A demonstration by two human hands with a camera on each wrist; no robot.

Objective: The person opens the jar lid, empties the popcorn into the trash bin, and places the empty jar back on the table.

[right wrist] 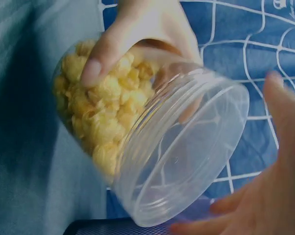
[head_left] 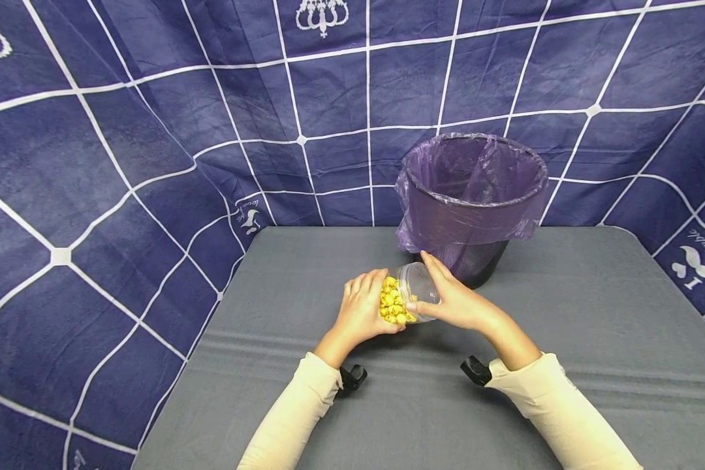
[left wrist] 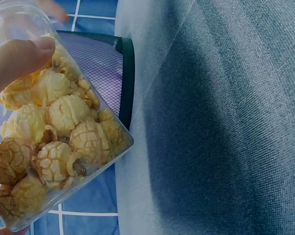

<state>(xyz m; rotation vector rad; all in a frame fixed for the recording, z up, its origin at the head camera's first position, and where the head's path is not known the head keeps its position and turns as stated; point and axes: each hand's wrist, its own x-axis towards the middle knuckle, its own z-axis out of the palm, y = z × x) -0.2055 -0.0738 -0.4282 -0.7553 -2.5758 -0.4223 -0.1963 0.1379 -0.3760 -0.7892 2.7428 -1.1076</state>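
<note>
A clear plastic jar (head_left: pixel 395 274) of yellow caramel popcorn (left wrist: pixel 66 112) lies tilted in the air above the grey table. My left hand (head_left: pixel 360 312) grips the jar round its body near the base, thumb pressed on the side. The jar's clear round end (right wrist: pixel 186 152), ribbed at its edge and looking like a lid, points right. Close to that end is my right hand (head_left: pixel 461 303), thumb and fingers spread wide. In the right wrist view a gap shows between its fingers (right wrist: pixel 238 215) and the jar.
A dark mesh waste bin (head_left: pixel 476 258) lined with a purple plastic bag (head_left: pixel 470 225) stands behind the jar, at the back of the grey table (head_left: pixel 305 261). Blue cloth (head_left: pixel 341 91) with white lines hangs behind and at both sides. Black straps (head_left: pixel 476 370) circle both wrists.
</note>
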